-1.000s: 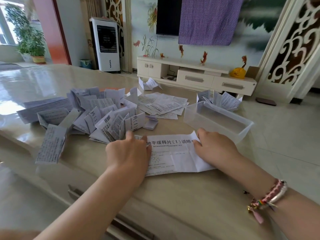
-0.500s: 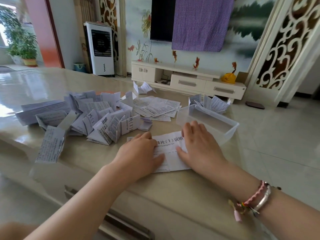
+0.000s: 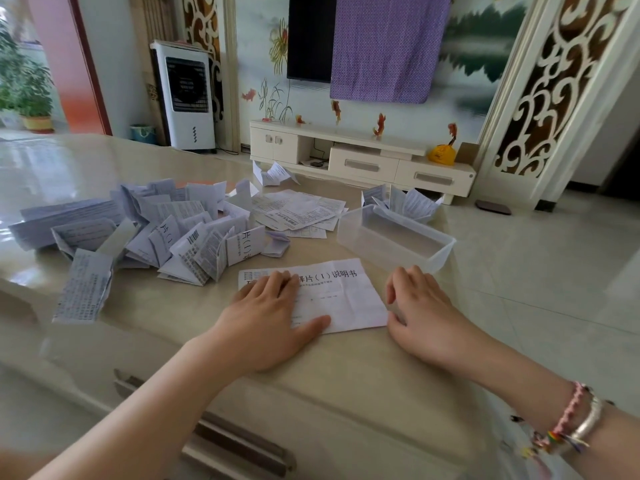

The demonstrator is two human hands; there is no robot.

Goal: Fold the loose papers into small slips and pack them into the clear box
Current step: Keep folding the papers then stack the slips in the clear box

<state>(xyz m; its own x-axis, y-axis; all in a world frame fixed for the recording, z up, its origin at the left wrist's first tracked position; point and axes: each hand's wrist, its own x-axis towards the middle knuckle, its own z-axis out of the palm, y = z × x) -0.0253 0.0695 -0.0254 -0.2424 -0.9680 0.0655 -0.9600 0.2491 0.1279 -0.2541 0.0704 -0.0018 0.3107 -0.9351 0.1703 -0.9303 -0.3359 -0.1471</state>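
Observation:
A white printed sheet (image 3: 341,296) lies flat near the table's front edge. My left hand (image 3: 266,317) presses on its left half with fingers spread straight. My right hand (image 3: 424,306) rests on the table at the sheet's right edge, its bent fingertips and thumb touching that edge. The clear box (image 3: 360,237) stands just beyond my right hand and looks empty. A heap of folded paper slips (image 3: 180,237) lies left of the sheet.
Several flat unfolded sheets (image 3: 298,209) lie behind the working sheet. More folded papers (image 3: 412,202) sit behind the box, and one slip (image 3: 83,289) lies at the left front. The table edge (image 3: 460,299) runs close to the right of the box.
My right hand slid rightward across the sheet from its middle to its right edge. The left hand stayed pressed on the left half.

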